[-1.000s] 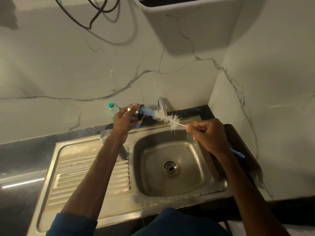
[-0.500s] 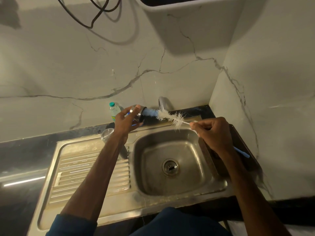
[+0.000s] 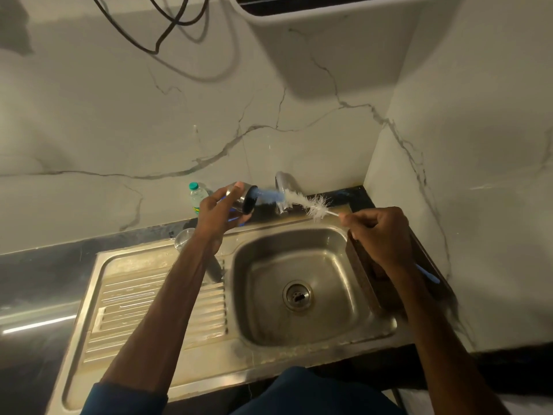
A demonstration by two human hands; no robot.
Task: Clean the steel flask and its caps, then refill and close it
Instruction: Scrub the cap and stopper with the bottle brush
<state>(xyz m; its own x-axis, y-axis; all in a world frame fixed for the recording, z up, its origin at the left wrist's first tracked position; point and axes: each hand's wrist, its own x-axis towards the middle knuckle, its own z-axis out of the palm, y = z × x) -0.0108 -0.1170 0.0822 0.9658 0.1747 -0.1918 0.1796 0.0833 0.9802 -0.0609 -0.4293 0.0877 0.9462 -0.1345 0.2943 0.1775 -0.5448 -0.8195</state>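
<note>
Back left, a small plastic bottle [image 3: 197,197] stands on the tabletop [image 3: 45,265]. The left hand [image 3: 220,214] has its fingers curled round the steel flask [image 3: 242,196], held sideways above the sink [image 3: 299,354] rear rim, mouth facing right. The bottle brush [image 3: 299,200] has its blue bristles at the flask mouth, white ones outside. The right hand [image 3: 380,232] has its fingers closed on the brush stem.

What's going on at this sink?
A person is scrubbing a steel flask over the sink. The left hand grips the flask on its side, mouth facing right. The right hand holds a bottle brush by its stem, blue tip pushed into the mouth. No water shows at the tap.
</note>
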